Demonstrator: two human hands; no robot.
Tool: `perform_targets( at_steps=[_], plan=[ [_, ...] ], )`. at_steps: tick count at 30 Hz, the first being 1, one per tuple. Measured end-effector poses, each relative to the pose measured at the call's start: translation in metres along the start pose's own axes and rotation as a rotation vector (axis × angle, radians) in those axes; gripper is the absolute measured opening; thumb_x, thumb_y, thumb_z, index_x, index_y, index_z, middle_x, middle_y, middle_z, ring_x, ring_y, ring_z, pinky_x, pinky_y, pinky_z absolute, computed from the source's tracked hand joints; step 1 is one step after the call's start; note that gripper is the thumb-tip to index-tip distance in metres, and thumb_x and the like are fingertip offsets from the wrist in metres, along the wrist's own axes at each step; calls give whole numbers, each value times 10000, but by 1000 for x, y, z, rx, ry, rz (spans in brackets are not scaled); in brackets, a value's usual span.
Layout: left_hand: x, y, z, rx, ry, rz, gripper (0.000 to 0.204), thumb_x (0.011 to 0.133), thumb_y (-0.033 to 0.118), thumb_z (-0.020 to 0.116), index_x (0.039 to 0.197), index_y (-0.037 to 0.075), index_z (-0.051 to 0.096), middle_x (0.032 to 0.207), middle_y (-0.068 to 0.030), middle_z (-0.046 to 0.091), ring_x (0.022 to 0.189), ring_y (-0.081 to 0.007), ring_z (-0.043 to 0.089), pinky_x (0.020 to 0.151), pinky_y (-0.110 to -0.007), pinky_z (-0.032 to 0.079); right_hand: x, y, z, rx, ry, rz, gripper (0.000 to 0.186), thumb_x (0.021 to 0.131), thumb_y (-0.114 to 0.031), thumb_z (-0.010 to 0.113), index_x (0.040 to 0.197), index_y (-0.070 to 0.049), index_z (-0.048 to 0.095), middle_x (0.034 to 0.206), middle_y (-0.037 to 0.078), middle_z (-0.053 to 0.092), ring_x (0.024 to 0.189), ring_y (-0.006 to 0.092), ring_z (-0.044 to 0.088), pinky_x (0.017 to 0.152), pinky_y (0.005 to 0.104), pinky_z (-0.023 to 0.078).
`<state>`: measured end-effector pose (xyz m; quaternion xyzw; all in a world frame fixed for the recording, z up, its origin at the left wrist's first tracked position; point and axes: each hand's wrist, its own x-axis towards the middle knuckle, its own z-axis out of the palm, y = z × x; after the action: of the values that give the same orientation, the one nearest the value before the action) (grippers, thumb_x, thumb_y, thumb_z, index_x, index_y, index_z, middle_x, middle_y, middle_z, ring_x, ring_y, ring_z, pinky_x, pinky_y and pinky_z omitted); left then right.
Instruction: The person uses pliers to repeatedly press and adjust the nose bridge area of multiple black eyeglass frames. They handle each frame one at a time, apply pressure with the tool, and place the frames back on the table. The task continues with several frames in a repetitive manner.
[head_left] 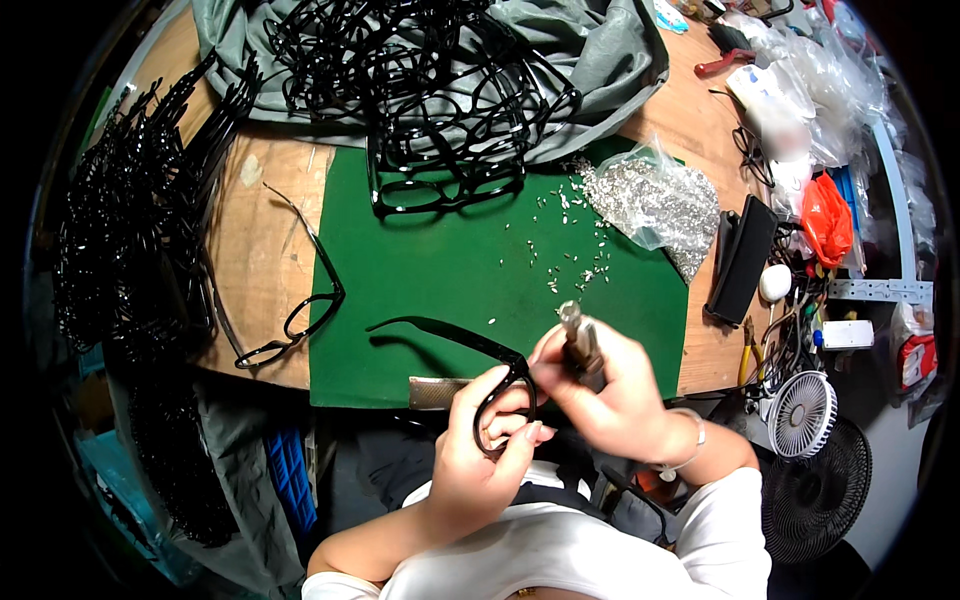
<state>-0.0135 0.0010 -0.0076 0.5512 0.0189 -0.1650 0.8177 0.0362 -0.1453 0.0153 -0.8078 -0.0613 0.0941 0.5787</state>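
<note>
My left hand (475, 455) is closed round the rim of a black eyeglass frame (455, 333), whose temple arm stretches out to the left above the green mat (430, 260). In my right hand (625, 400) is a metal screwdriver-like tool (578, 338), gripped with its blunt end pointing up and away. My right thumb and fingertips meet the frame at its hinge corner; the tool's working tip is hidden by the hand. Small silvery pieces, apparently screws (598, 272), lie scattered on the mat beyond. Left of the mat rests another black eyeglass frame (300, 320) with its temples unfolded.
A heap of black eyeglass frames (430, 110) sits on grey cloth (620, 60) at the back. Many black temples (130, 220) pile up at far left. Right: a clear bag of small metal pieces (665, 200), a black case (742, 260), pliers (747, 352), and fans (803, 415).
</note>
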Motion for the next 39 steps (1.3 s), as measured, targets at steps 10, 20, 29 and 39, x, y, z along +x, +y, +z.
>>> perform_targets(
  at_steps=[10, 20, 29, 39],
  plan=[
    [3, 13, -4, -21, -128, -135, 522, 785, -124, 438, 1235, 11, 212, 1032, -200, 497, 778, -193, 600, 720, -281, 494, 5, -3, 8, 849, -98, 557, 183, 817, -186, 594, 851, -55, 471, 661, -14, 489, 564, 40, 459, 470, 167, 370],
    [-1, 43, -16, -311, -236, -324, 514, 818, -60, 454, 1259, 36, 208, 1052, -166, 486, 776, -163, 590, 697, -276, 484, 5, -12, 5, 918, -273, 628, 214, 828, -273, 573, 835, -86, 468, 643, -18, 500, 478, 20, 414, 368, 143, 260],
    [-10, 55, -31, -295, -250, -444, 482, 809, -60, 478, 1240, -18, 267, 1033, -177, 521, 774, -174, 593, 701, -267, 478, -9, -25, -39, -41, -552, 365, 261, 842, -250, 535, 867, 10, 532, 726, 99, 571, 683, 157, 557, 625, 295, 437],
    [-14, 52, -35, -218, -318, -441, 407, 832, -37, 468, 1209, -59, 315, 1054, -133, 530, 798, -139, 585, 660, -209, 440, 4, -33, -33, -154, -831, 264, 312, 858, -272, 484, 943, 28, 496, 719, 183, 564, 649, 305, 573, 591, 370, 452]
  ],
)
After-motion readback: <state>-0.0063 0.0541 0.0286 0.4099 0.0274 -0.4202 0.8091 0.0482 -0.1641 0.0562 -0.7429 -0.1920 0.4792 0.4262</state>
